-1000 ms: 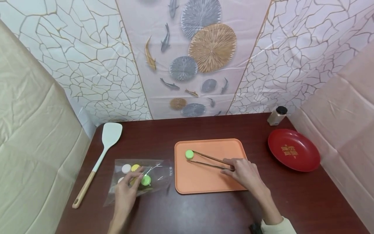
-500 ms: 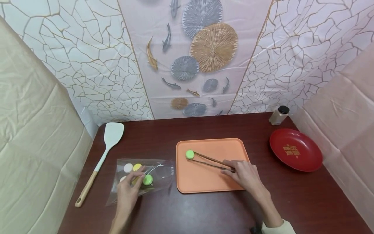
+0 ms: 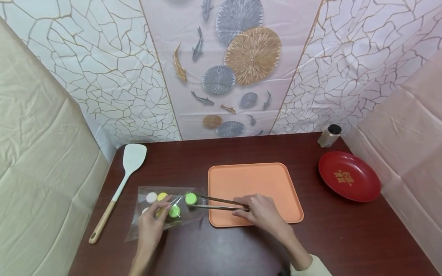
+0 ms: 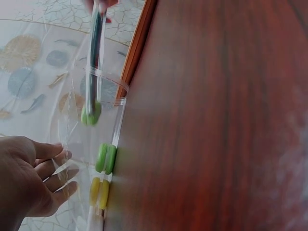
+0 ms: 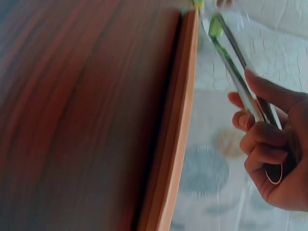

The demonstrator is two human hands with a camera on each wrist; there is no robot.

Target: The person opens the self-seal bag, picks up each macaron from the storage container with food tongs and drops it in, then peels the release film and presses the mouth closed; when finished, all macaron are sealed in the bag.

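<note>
Here the dark red-brown table (image 3: pixel 241 253) fills the lower half of the head view. On it, right of centre, lies the orange tray (image 3: pixel 255 180), rectangular with rounded corners and a low rim. At the right edge sits a glossy red plate (image 3: pixel 359 186) with a gold mark at its centre. At left lies a spatula (image 3: pixel 119 188), pale blade toward the wall, wooden handle toward the lower left. Lower left of centre lies a clear plastic bag (image 3: pixel 193 212), flat and crinkled, holding round macarons: one white, one yellow, one green (image 3: pixel 174 211).

The left hand (image 3: pixel 150 226) rests on the bag, fingers curled and pinching the film near the green piece. The right hand (image 3: pixel 264 212), over the tray's near-left corner, grips thin metal tongs (image 3: pixel 217 203) at their rear end. The tongs' tips are closed on a second green macaron (image 3: pixel 191 198), a small, bright lime sandwich disc, held at the bag's mouth, just beside the one inside. A small jar (image 3: pixel 329 135) with a black cap stands by the wall, upper right.
</note>
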